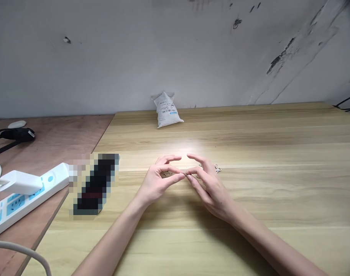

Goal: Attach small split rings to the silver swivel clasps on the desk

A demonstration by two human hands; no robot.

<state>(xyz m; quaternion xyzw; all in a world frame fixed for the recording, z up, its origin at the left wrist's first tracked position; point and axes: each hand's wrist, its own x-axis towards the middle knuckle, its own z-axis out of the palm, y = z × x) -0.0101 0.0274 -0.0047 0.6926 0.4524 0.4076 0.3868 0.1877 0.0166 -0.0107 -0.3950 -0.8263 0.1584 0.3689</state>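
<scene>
My left hand (160, 178) and my right hand (207, 184) meet over the middle of a light wooden table (249, 214). Thumb and finger of each hand pinch together on a tiny metal piece (185, 174) between the fingertips. The other fingers arch above the pinch. Small silvery metal rings (217, 168) lie on the table just behind my right hand. A few more small metal bits (165, 173) show under my left hand's fingers. What exactly the pinched piece is cannot be made out.
A small white printed bag (166, 110) stands at the table's far edge by the wall. A blurred-out dark object (96, 184) lies left of my hands. On the reddish board further left sit a white power strip (22, 195) with a charger, cables and a black device (18, 134).
</scene>
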